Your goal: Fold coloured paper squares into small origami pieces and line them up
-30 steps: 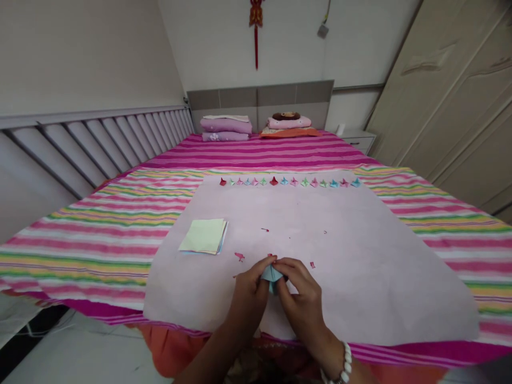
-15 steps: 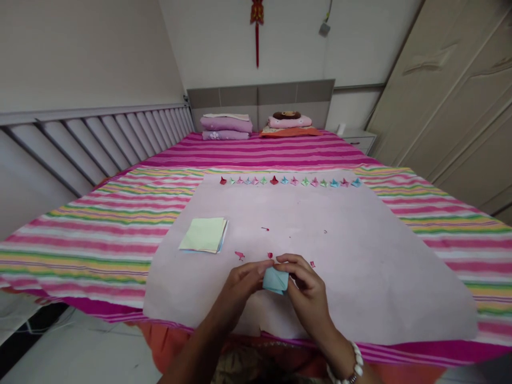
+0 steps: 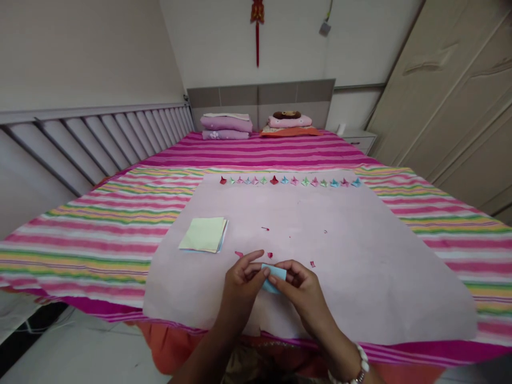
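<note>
Both my hands meet over the near part of a pale pink sheet point(image 3: 360, 266) spread on the bed. Between them is a small folded piece of light blue paper point(image 3: 275, 273). My left hand point(image 3: 240, 285) pinches its left side with thumb and fingers. My right hand point(image 3: 304, 293), with a white bead bracelet at the wrist, pinches its right side. A stack of square papers point(image 3: 204, 234), pale green on top, lies on the sheet to the left of my hands.
A row of several small folded paper shapes point(image 3: 288, 181) in red, pink, blue and green runs along the sheet's far edge. Tiny pink paper scraps point(image 3: 270, 255) lie just beyond my hands. The striped bedspread point(image 3: 100, 224) carries folded bedding point(image 3: 226, 127) at the headboard. A wardrobe point(image 3: 452, 96) stands right.
The blue paper has been turned and flattened between my fingers. My hands have shifted slightly toward me and stay closed on it.
</note>
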`<state>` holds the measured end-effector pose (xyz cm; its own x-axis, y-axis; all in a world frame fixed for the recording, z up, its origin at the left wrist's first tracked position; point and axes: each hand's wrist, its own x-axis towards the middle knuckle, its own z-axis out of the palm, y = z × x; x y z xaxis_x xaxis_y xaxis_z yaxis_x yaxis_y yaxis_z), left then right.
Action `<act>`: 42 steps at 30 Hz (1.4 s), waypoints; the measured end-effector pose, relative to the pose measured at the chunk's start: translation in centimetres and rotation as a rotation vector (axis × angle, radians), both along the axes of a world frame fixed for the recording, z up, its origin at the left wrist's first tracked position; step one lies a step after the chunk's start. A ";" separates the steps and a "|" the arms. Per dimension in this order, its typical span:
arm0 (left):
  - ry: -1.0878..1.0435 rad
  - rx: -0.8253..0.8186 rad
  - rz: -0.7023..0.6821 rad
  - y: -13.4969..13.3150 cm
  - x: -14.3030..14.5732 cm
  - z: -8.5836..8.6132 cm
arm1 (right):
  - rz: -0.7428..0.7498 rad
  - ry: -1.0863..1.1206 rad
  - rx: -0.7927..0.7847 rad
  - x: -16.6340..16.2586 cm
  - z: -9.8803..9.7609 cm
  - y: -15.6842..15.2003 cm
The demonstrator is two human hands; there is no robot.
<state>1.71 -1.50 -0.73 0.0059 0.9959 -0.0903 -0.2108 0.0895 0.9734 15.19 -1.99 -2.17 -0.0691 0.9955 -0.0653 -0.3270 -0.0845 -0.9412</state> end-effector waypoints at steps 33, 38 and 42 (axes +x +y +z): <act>-0.011 -0.051 -0.178 0.1 -0.5 -1.9 | 0.023 -0.023 0.010 1.2 0.1 0.4; 0.036 -0.054 -0.297 0.4 -1.5 0.4 | 0.156 -0.096 -0.025 1.6 0.6 0.6; 0.095 -0.015 -0.281 0.5 -1.3 0.7 | 0.198 -0.118 -0.028 1.3 0.8 0.4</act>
